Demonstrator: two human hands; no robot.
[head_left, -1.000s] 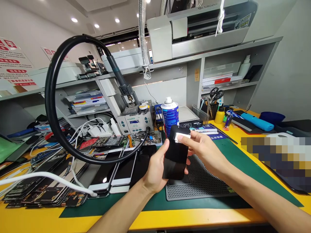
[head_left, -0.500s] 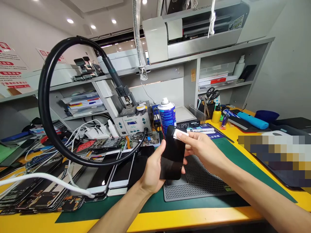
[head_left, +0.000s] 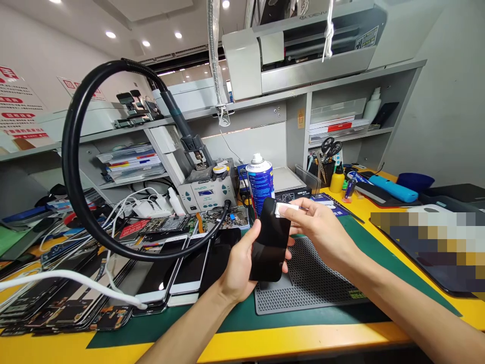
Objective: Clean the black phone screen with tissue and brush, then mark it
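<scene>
A black phone (head_left: 270,247) is held upright and slightly tilted in my left hand (head_left: 239,263), thumb along its left edge and fingertips showing at its right edge. My right hand (head_left: 318,222) pinches a small white wipe or cloth (head_left: 286,209) and presses it on the phone's top right corner. Below the phone lies a grey perforated mat (head_left: 314,283) on a green mat (head_left: 235,318). Just behind the phone stands a blue spray can (head_left: 260,182).
Several phones (head_left: 161,273) and stacked phone parts (head_left: 56,303) lie at the left, under a black hose loop (head_left: 71,167). A hot-air station (head_left: 208,189) stands behind. At the right are a yellow bottle (head_left: 337,179), scissors (head_left: 331,146) and a blue tool (head_left: 394,188).
My right hand and the white wipe have shifted slightly to the right across the phone's top. My left hand still holds the phone in nearly the same place.
</scene>
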